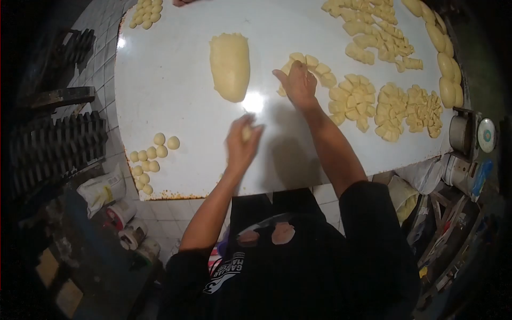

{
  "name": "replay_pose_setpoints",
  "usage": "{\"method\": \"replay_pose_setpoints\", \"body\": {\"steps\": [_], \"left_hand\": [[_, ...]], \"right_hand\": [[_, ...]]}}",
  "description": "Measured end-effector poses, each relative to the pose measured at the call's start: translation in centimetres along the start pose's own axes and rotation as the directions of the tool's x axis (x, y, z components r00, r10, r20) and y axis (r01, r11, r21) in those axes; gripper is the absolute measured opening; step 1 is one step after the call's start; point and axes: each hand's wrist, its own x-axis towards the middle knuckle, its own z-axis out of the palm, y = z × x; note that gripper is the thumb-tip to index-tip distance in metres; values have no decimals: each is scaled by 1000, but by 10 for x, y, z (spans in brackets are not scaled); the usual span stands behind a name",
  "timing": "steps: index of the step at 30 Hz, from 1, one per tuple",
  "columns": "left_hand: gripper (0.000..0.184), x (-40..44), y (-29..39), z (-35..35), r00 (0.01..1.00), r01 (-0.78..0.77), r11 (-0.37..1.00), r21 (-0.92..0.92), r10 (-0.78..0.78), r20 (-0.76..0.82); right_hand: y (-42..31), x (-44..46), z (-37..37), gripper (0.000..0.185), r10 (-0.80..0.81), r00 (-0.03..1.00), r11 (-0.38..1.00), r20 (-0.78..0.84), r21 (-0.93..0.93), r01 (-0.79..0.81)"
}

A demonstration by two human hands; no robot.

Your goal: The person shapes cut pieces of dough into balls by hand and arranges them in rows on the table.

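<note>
My left hand (242, 144), smeared by motion, is curled around a small pale piece of dough (247, 133) just above the white table (181, 106). My right hand (300, 87) reaches over a curved group of cut dough pieces (322, 72), its thumb stretched out to the left. What lies directly under its fingers is hidden. A large smooth slab of dough (230, 66) rests ahead of my left hand. At the table's near left corner sit several round dough balls (152, 152).
More cut dough clusters (352, 98) cover the right side, with long dough rolls (447, 66) along that edge. Small dough balls (146, 13) lie at the far left, near another person's hand (184, 2). Dark ridged trays (58, 149) stand left; a scale (485, 135) stands right.
</note>
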Motion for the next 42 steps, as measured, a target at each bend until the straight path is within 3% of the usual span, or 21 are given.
{"method": "replay_pose_setpoints", "body": {"steps": [1, 3, 5, 6, 7, 9, 11, 12, 13, 15, 16, 18, 21, 26, 32, 35, 38, 39, 40, 41, 42], "left_hand": [[57, 27, -7, 36, 1000, 15, 999, 51, -15, 11], [48, 72, -33, 101, 944, -313, 944, 99, 321, -73], [41, 92, -38, 120, 954, -300, 947, 111, 301, 4], [34, 88, -38, 121, 955, -289, 944, 163, 273, 113], [34, 79, -45, 109, 961, -271, 950, 155, 258, 102], [21, 61, -70, 46, 884, -400, 899, 181, 325, 337], [18, 13, -80, -50, 887, -356, 917, 181, 271, 373], [17, -15, -85, -97, 851, -460, 847, 267, 336, 403], [24, -50, -110, -134, 852, -391, 856, 337, 198, 485], [34, -113, -159, -189, 822, -472, 829, 299, 292, 489], [36, -132, -175, -202, 805, -497, 824, 274, 319, 501], [39, -138, -182, -205, 805, -497, 820, 286, 312, 504], [56, -117, -158, -180, 805, -487, 855, 180, 359, 473], [50, -112, -138, -127, 720, -583, 813, 10, 511, 470], [40, -134, -122, -72, 759, -559, 809, 184, 409, 506], [40, -135, -137, -99, 775, -474, 833, 285, 241, 585], [40, -155, -157, -185, 861, -451, 815, 364, 289, 420], [34, -163, -163, -214, 926, -281, 858, 430, 124, 357], [31, -172, -178, -233, 957, -150, 883, 446, 17, 288], [31, -169, -184, -243, 955, -150, 883, 444, 13, 297], [35, -164, -192, -248, 916, -321, 812, 488, 135, 378]], "right_hand": [[-5, 7, 4, 57, 44, 999, 998, -21, -53, -45], [1, 12, 2, 48, 109, 992, 994, 58, 5, -110], [9, 10, -19, 39, 175, 973, 982, 152, 39, -183], [10, -4, -39, 32, 216, 931, 922, 294, 252, -293], [9, -24, -53, 25, 221, 870, 791, 440, 441, -424], [4, -78, -68, 20, 232, 803, 649, 549, 528, -548], [18, -145, -53, 17, 329, 768, 548, 549, 551, -629], [25, -184, -35, 18, 359, 760, 526, 542, 554, -645], [28, -222, -20, 19, 392, 748, 506, 536, 553, -661], [10, -287, -2, 23, 218, 887, 818, 406, 419, -393], [-3, -300, 3, 23, 236, 883, 813, 406, 415, -408], [-32, -327, 6, 31, 2, 980, 959, 201, 278, -59], [-51, -326, -1, 33, 49, 975, 969, 219, 226, -99], [-52, -305, -6, 33, 146, 940, 913, 309, 323, -248], [-39, -307, 0, 30, -111, 989, 937, 100, 342, 70], [-13, -311, 18, 30, -89, 988, 948, 126, 314, 45], [0, -308, 6, 30, -38, 992, 955, 124, 296, -1], [1, -310, 3, 30, 46, 982, 953, 183, 288, -98], [3, -314, 11, 30, -7, 1000, 943, 15, 332, 1], [-4, -314, 13, 30, 2, 1000, 944, 20, 331, -9], [-17, -309, 15, 28, -100, 990, 957, -104, 261, 124]]}}
